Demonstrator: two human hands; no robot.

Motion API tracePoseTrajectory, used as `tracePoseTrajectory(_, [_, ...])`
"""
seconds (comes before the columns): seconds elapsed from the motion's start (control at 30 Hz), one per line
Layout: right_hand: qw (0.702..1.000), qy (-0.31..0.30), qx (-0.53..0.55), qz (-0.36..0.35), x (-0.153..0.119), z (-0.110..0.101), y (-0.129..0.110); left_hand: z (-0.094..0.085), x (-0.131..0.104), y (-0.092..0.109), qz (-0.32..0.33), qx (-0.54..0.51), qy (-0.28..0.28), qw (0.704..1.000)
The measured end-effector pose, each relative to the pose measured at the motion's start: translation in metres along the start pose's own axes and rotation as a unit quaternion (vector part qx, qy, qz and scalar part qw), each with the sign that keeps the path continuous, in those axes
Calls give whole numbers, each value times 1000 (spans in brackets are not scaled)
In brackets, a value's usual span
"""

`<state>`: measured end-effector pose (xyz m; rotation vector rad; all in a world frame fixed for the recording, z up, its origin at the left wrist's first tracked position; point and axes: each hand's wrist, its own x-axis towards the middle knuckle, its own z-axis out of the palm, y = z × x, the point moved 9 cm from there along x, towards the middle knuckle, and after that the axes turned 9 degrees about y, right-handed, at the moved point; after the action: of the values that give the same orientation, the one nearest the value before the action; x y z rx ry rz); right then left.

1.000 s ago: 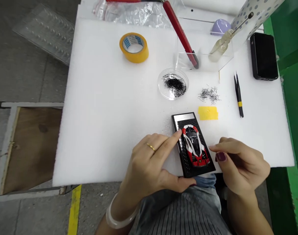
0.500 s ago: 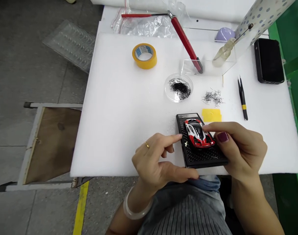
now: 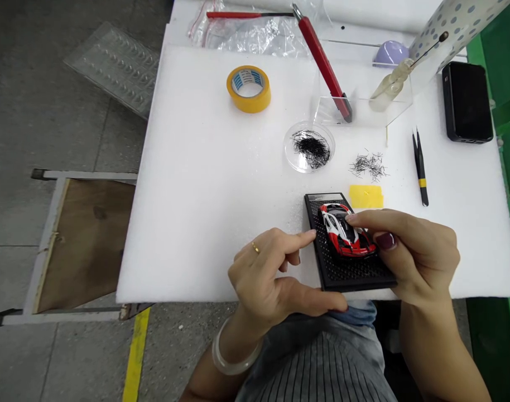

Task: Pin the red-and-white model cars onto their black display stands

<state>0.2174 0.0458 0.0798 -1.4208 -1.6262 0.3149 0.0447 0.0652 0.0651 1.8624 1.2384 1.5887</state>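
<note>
A small red and white model car (image 3: 342, 231) stands on a black textured base plate (image 3: 342, 271) at the near edge of the white foam pad (image 3: 221, 184). My left hand (image 3: 272, 276) holds the plate, with the index fingertip on its left edge and the thumb on its near edge. My right hand (image 3: 409, 254) grips the car from the right, fingers over its roof and thumb at its side.
Beyond the plate lie a yellow tape piece (image 3: 366, 196), loose black pins (image 3: 369, 165), a clear dish of pins (image 3: 309, 148), black tweezers (image 3: 421, 167), a yellow tape roll (image 3: 249, 88), a red-handled tool (image 3: 324, 61), a clear box (image 3: 364, 100) and a black phone (image 3: 467, 101).
My right hand came from the plate's right side onto the car and took hold of it. The car now sits turned on the plate. My left hand stayed on the plate.
</note>
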Motion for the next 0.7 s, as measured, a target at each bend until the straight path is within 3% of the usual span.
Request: tracePoseTrajectory(0.7, [1000, 9, -13, -14, 0, 0, 0, -1, -1, 0, 7, 3, 8, 1000])
